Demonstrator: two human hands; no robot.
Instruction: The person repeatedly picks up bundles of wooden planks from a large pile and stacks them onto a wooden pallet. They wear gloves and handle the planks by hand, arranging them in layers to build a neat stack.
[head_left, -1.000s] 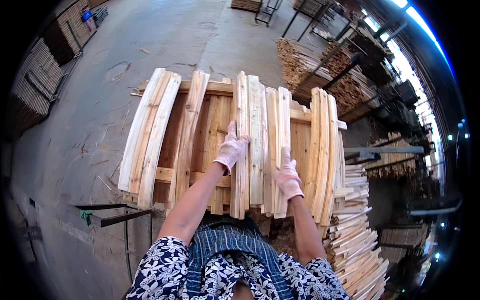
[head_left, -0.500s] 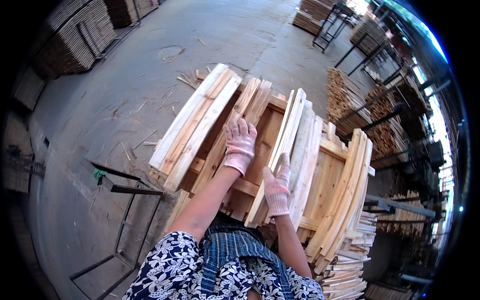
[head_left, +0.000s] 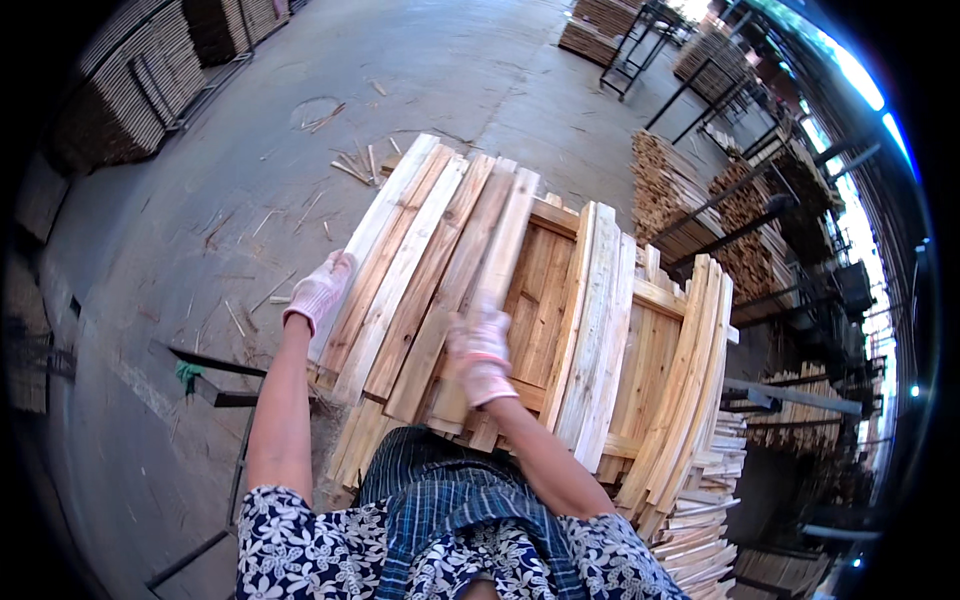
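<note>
A batch of pale wooden slats lies slanted across a wooden frame, covering the frame's left part. The left hand, in a pinkish work glove, grips the outer left edge of the batch, fingers curled around the outermost slat. The right hand, gloved the same, presses palm-down on the batch's right side, fingers spread flat on the wood. Right of the batch, more slats lie on the frame, and a curved bundle sits at the frame's far right edge. Beyond the frame's left side, wood scraps litter the concrete floor.
</note>
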